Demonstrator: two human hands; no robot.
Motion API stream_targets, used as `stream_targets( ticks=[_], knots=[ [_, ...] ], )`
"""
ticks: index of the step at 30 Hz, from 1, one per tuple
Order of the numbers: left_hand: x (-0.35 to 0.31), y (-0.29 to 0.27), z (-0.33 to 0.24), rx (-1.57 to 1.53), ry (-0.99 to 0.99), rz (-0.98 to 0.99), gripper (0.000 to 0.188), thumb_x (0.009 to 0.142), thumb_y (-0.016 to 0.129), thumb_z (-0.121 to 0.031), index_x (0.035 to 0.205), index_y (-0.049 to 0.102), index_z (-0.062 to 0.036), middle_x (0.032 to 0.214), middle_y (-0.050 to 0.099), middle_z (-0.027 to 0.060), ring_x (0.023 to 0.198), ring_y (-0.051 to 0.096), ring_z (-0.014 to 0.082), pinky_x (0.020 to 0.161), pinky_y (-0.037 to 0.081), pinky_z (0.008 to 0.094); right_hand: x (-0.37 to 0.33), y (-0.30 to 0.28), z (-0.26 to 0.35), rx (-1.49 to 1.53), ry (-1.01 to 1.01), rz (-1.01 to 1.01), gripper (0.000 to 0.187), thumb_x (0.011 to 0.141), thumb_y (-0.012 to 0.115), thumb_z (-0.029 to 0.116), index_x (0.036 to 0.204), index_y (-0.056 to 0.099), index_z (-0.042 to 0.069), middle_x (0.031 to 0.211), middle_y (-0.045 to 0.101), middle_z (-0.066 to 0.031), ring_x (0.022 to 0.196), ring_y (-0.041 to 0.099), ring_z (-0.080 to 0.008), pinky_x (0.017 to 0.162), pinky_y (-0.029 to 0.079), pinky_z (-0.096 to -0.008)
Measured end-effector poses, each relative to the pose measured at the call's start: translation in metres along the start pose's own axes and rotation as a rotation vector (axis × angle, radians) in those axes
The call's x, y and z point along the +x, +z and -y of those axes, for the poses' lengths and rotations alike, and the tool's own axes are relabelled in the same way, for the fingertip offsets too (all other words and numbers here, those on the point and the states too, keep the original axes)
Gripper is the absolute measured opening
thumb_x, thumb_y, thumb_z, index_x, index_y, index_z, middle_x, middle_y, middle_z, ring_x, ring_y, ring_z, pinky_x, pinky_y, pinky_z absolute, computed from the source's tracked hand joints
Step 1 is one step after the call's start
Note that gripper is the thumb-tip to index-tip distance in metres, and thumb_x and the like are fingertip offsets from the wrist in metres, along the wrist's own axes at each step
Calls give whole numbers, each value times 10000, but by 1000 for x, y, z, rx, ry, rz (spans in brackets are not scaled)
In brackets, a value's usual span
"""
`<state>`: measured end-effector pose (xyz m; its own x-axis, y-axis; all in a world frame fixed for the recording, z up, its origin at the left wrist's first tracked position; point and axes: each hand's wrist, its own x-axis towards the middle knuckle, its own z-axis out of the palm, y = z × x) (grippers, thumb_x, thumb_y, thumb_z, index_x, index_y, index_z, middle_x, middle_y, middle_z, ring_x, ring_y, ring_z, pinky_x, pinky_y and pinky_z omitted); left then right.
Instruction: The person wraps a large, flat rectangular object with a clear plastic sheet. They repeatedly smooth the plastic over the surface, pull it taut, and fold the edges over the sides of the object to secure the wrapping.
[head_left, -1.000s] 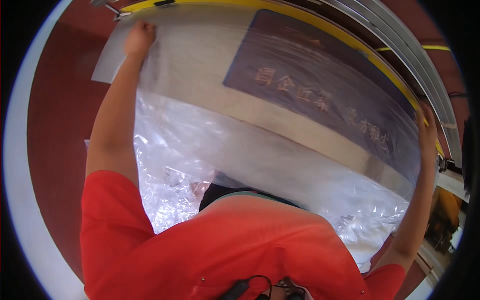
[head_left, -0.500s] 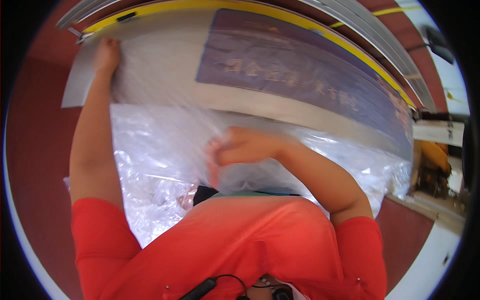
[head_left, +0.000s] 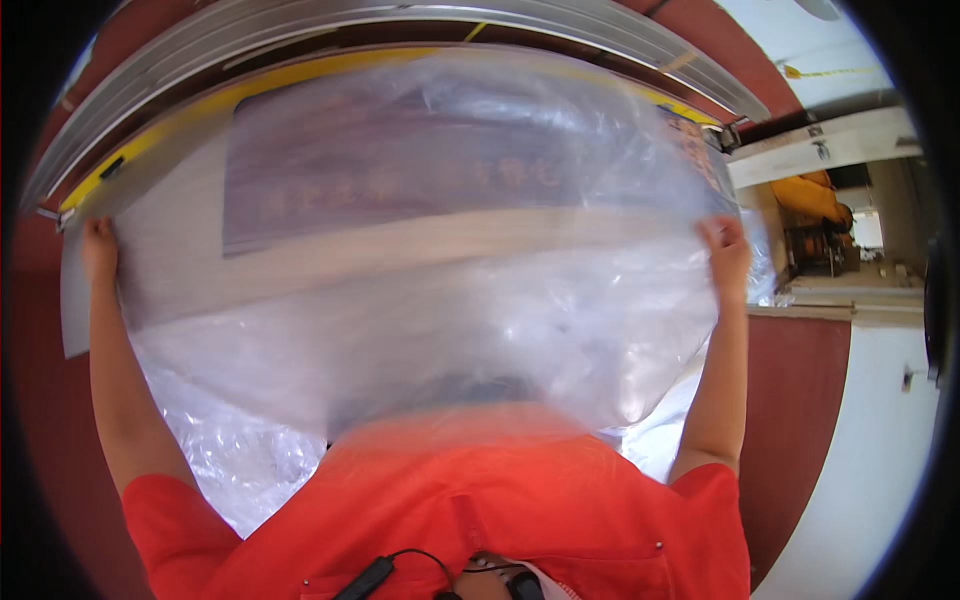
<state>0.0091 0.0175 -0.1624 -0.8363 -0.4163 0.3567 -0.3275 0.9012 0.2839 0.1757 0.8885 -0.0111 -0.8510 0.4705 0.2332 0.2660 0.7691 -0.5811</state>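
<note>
A clear plastic sheet (head_left: 480, 290) hangs stretched out wide in front of me, wrinkled and partly blurred by motion. My left hand (head_left: 100, 248) is closed on its left edge, at the left end of the work surface. At the other side my right hand (head_left: 726, 258) pinches the sheet's right edge. Through the film I see a dark purple panel (head_left: 400, 160) with lettering and a pale board (head_left: 190, 190) around it. More crumpled clear plastic (head_left: 230, 440) lies below, near my body.
A yellow strip (head_left: 140, 140) runs along the far edge, with a curved-looking silver metal rail (head_left: 400, 25) behind it. The floor is dark red (head_left: 795, 410). At the right are a white ledge (head_left: 830, 140) and an orange-yellow object (head_left: 808, 198).
My right hand has swung from the middle out to the right, drawing the plastic sheet wide across the panel. My view has shifted, and my left hand appears lower and further left, still gripping.
</note>
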Motion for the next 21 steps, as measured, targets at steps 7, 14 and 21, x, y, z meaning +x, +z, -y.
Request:
stream_targets(
  ticks=[7, 14, 21],
  knots=[
    [-15, -9, -40, 26, 10, 17, 268, 809, 441, -308, 857, 493, -50, 810, 550, 174, 769, 518, 352, 656, 397, 395, -26, -25, -37, -565, 0, 795, 235, 632, 665, 246, 749, 564, 70, 576, 518, -67, 546, 504, -186, 522, 394, -281],
    [-7, -9, -25, 48, 77, -19, 282, 814, 441, -301, 832, 498, -26, 810, 545, 180, 765, 517, 344, 659, 393, 386, 33, 66, 48, -397, -558, -190, 362, 637, 665, 264, 930, 546, 86, 867, 564, -99, 812, 527, -274, 714, 405, -374],
    [-23, -21, -35, 43, 113, -84, 301, 817, 447, -306, 824, 502, -11, 812, 545, 174, 746, 518, 328, 653, 392, 374, 39, 45, 105, -639, -798, -408, 595, 667, 611, 281, 1199, 377, 156, 1206, 382, -111, 1043, 390, -304, 884, 279, -426]
  ],
)
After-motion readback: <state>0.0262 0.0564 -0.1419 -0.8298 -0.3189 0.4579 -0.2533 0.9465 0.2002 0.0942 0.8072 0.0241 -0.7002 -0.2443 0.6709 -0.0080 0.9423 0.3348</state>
